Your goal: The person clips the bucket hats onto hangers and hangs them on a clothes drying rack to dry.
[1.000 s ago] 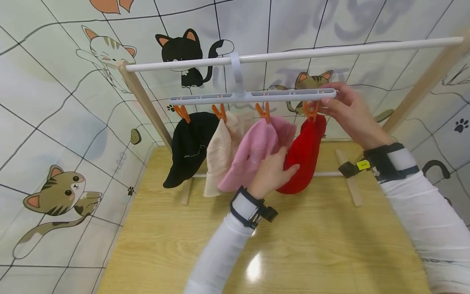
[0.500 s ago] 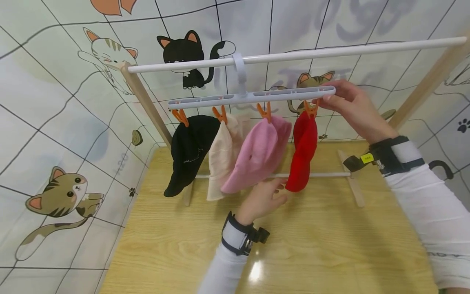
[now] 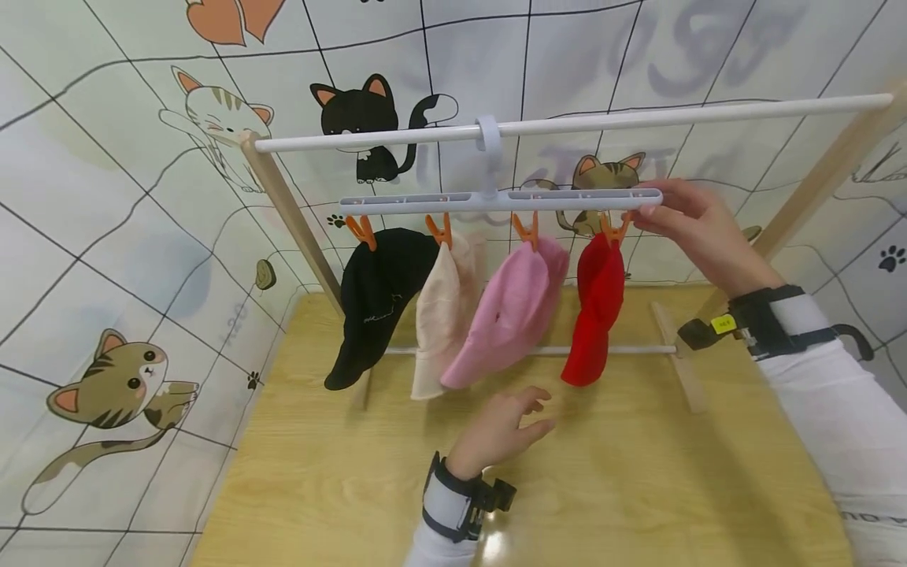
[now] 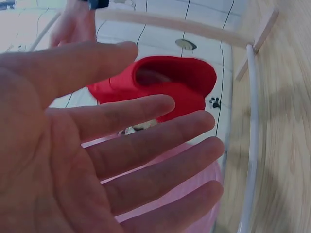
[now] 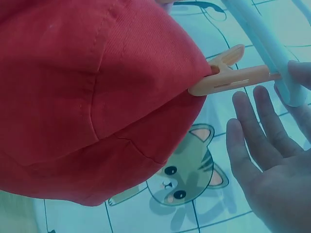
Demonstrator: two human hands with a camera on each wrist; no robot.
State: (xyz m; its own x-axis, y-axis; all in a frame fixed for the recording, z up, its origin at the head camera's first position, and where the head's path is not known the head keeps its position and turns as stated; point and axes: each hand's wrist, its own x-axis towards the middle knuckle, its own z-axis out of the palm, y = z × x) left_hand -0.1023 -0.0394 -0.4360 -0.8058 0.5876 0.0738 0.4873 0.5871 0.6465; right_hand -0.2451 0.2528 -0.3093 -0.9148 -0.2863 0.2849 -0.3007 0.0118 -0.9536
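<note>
A pale grey clip hanger (image 3: 425, 205) hooks over the white rod. From its orange clips hang a black hat (image 3: 383, 291), a cream hat (image 3: 438, 315), a pink hat (image 3: 513, 315) and a red hat (image 3: 598, 315). My right hand (image 3: 708, 236) pinches the hanger's right end between thumb and forefinger. Its other fingers spread out beside the red hat's clip (image 5: 233, 80) in the right wrist view. Below the pink hat my left hand (image 3: 499, 429) holds nothing, fingers apart. In the left wrist view its palm faces the camera, in front of the red hat's hollow opening.
The rack's white top rod (image 3: 673, 120) runs between wooden side posts (image 3: 294, 216). A lower white rod (image 3: 638, 349) joins the wooden feet close above the wood-grain table (image 3: 602, 488). Behind stands a white backdrop (image 3: 177, 315) printed with a grid and cartoon cats.
My left hand has drawn down and away from the pink and red hats. The red hat has turned to a narrower side. My right hand keeps hold of the hanger's end.
</note>
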